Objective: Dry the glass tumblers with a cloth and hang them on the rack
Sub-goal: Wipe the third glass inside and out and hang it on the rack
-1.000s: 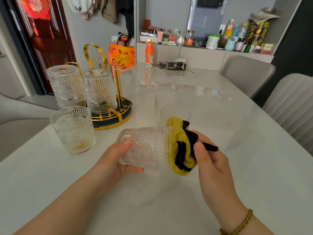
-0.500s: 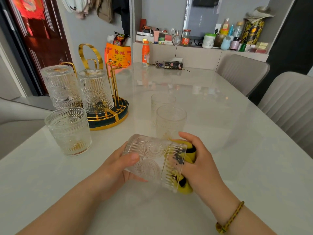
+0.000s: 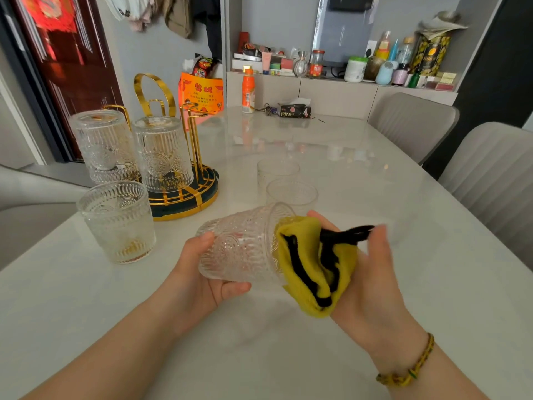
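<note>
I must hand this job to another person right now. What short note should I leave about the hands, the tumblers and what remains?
Left hand: grips the held tumbler on its side above the table, mouth toward the right.
Right hand: holds the yellow-and-black cloth at that mouth.
Done: the far-left tumbler and the second tumbler hang upside down on the gold rack.
Left: finish drying the held tumbler and hang it. Then do the front tumbler beside the rack, the near tumbler and the far tumbler, all upright.
</note>
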